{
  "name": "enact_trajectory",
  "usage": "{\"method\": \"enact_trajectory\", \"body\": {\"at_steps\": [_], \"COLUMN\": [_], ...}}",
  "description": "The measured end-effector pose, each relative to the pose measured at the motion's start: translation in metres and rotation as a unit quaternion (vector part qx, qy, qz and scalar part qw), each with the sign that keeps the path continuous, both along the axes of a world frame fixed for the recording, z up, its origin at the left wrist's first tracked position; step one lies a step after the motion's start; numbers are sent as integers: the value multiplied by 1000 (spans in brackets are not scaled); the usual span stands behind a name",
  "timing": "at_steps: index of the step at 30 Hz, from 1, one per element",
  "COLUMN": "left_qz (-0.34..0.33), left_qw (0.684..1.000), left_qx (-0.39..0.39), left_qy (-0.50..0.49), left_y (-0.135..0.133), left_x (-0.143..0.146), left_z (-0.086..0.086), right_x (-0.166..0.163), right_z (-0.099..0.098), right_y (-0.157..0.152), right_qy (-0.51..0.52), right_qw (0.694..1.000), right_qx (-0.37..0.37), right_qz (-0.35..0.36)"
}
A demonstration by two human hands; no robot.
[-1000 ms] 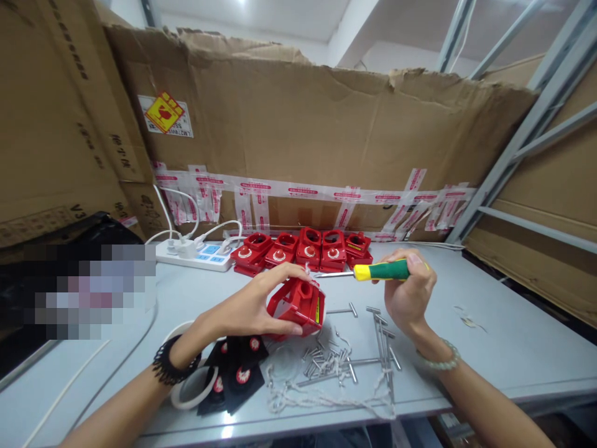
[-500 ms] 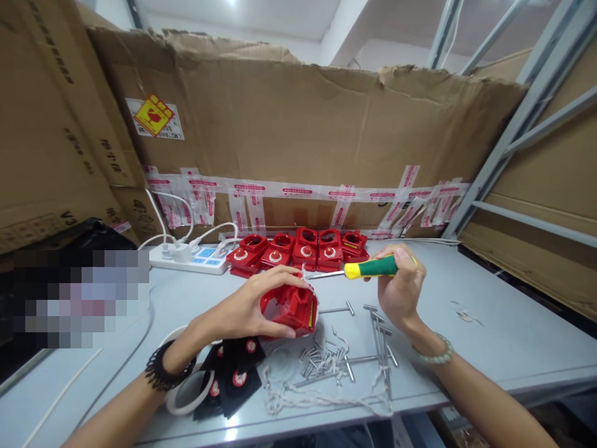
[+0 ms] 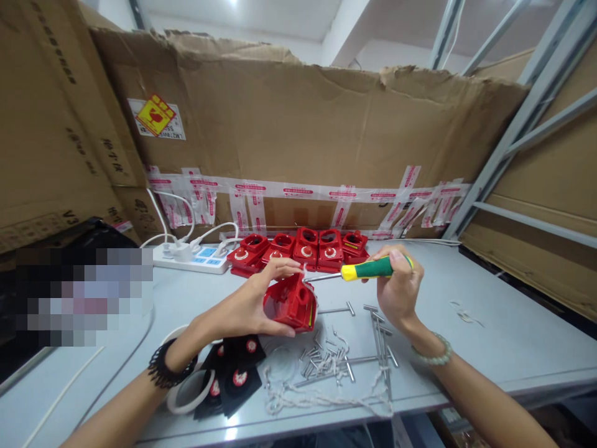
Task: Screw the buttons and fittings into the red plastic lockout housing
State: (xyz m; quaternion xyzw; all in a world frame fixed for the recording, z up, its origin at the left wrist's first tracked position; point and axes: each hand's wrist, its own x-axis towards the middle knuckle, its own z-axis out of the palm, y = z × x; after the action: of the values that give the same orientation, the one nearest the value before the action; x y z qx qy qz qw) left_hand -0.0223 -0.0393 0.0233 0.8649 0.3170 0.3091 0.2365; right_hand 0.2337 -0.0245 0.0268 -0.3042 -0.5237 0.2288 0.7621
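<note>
My left hand [image 3: 254, 305] holds a red plastic housing [image 3: 298, 309], tilted, with a yellow label on its side and a white string at its upper edge. In my right hand [image 3: 398, 283] is a screwdriver [image 3: 373, 269] with a green and yellow handle. Its shaft points left and its tip meets the housing's upper right edge, by the string. Below the housing lie a pile of metal screws [image 3: 321, 362] and several T-shaped metal rods [image 3: 380, 342]. Black squares with red and white discs [image 3: 240, 378] lie near my left wrist.
Several red housings [image 3: 305, 252] stand in a row at the back, against a cardboard sheet [image 3: 298, 124]. A white power strip [image 3: 200, 261] with plugs is to their left. White string [image 3: 326, 401] lies along the front, and string scraps [image 3: 466, 314] at right.
The screwdriver has shifted slightly left and its tip has come onto the housing's edge. The left fingers have lifted a little off the housing's top.
</note>
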Motion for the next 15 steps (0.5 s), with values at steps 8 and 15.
{"method": "enact_trajectory", "body": {"at_steps": [8,15], "left_qz": [-2,-11], "left_qw": [1000,1000], "left_qx": [4,9], "left_qy": [13,6], "left_y": [0,1], "left_x": [1,0], "left_z": [-1,-3], "right_x": [3,-5], "right_z": [3,26], "right_y": [-3,-23], "right_qy": [-38,-163], "right_qw": [999,979], "right_qx": [10,74], "right_qz": [-11,-101]}}
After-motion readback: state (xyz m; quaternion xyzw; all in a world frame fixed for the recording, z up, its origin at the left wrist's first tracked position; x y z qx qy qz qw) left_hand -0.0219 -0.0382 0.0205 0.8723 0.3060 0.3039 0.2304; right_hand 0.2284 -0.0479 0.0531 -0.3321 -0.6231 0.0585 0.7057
